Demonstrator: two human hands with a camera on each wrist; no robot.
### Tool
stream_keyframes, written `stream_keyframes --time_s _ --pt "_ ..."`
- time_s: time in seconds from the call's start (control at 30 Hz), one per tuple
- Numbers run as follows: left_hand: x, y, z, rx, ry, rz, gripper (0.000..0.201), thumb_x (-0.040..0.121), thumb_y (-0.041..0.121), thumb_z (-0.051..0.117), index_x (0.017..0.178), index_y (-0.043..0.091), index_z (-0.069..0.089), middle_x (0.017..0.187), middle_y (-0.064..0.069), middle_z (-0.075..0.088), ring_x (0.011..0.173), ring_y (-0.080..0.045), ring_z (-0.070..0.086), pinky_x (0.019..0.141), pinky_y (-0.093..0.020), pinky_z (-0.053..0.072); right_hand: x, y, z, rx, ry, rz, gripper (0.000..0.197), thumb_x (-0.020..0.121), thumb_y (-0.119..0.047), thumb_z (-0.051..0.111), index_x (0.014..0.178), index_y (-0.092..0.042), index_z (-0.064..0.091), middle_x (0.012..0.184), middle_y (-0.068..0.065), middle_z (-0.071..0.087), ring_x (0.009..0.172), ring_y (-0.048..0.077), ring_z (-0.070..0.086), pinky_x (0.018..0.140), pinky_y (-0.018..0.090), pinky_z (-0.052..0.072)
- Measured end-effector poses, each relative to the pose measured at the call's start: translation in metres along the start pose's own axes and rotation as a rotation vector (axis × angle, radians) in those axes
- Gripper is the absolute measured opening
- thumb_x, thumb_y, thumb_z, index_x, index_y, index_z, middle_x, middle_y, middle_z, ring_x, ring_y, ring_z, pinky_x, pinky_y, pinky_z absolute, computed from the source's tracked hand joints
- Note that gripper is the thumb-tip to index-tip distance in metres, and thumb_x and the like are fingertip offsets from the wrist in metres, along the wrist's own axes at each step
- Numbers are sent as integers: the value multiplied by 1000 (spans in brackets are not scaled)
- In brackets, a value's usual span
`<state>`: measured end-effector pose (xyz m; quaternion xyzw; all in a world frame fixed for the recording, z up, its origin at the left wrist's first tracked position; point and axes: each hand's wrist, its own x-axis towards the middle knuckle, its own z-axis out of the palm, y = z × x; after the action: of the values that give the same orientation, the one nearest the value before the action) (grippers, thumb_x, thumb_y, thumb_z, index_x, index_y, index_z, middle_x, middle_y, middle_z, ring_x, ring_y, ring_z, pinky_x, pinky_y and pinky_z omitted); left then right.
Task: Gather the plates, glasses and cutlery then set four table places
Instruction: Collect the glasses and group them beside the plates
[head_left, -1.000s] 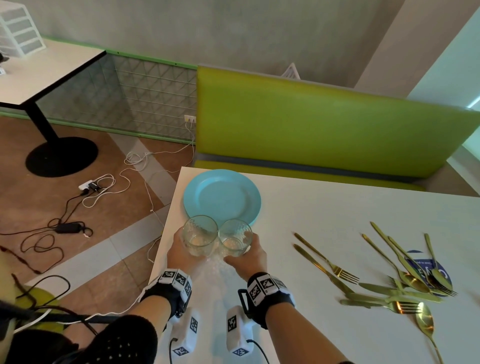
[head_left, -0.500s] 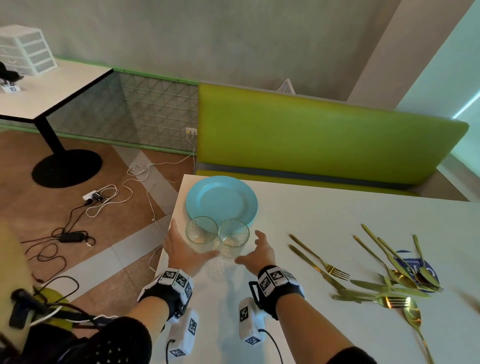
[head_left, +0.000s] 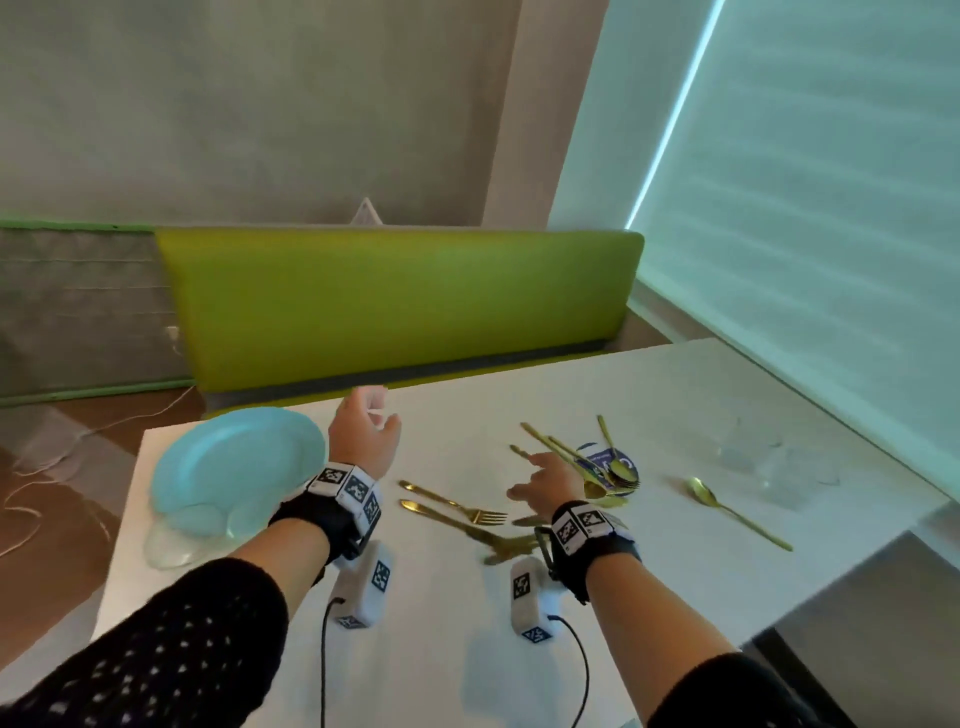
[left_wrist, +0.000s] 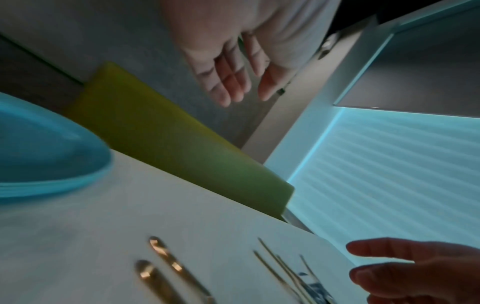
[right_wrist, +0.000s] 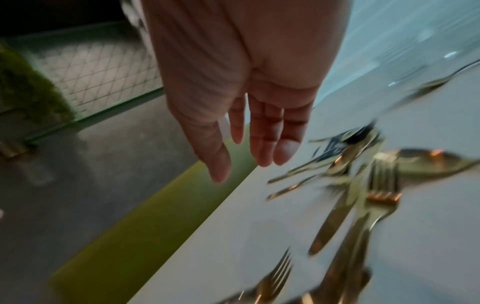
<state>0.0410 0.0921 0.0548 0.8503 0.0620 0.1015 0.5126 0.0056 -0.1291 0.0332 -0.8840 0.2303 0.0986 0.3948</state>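
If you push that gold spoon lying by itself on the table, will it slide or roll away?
The spoon would probably slide, not roll: it lies flat on the smooth white table, apart from the other cutlery. It looks like shiny metal, so likely stiff and a bit slippery to pinch. Pushed at one end, it may spin around instead of going straight.

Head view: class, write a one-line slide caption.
Both empty hands, left and right, hover over the table between blue plate and gold cutlery.
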Motion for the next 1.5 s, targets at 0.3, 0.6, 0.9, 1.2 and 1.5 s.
stream_keyframes --time_s 0.3,0.6,0.9,1.2,1.5 --pt "-6 99 178 74 -478 88 22 87 15 56 108 11 61 98 -1 61 92 -15 54 83 -20 38 77 150 -158 142 305 279 52 71 -18 78 119 -10 59 110 15 68 98 27 64 92 43 52" --pt "0 150 341 180 -713 47 16 87 17 58 103 15 60 89 4 58 87 -11 52 77 -17 37 152 258 -248 145 382 468 62 75 -29 74 129 -12 50 112 13 67 107 28 62 96 41 49" --pt "17 156 407 192 -714 -40 12 86 17 58 98 19 58 80 10 55 83 -15 56 65 -17 42 242 259 -251 338 458 393 103 67 -30 82 147 -8 21 145 13 41 131 28 43 109 36 37" --pt "32 141 421 179 -660 -95 9 88 18 57 96 22 56 89 5 58 83 -15 58 74 -21 44 287 273 -247 487 591 440 105 63 -30 85 144 -9 22 138 16 46 126 33 48 106 40 41" --pt "32 137 427 193 -687 -94 17 86 23 60 103 22 55 84 13 56 90 -12 56 76 -18 40 294 273 -247 401 574 353 81 66 -27 79 136 -11 40 135 10 51 125 27 48 103 33 40"
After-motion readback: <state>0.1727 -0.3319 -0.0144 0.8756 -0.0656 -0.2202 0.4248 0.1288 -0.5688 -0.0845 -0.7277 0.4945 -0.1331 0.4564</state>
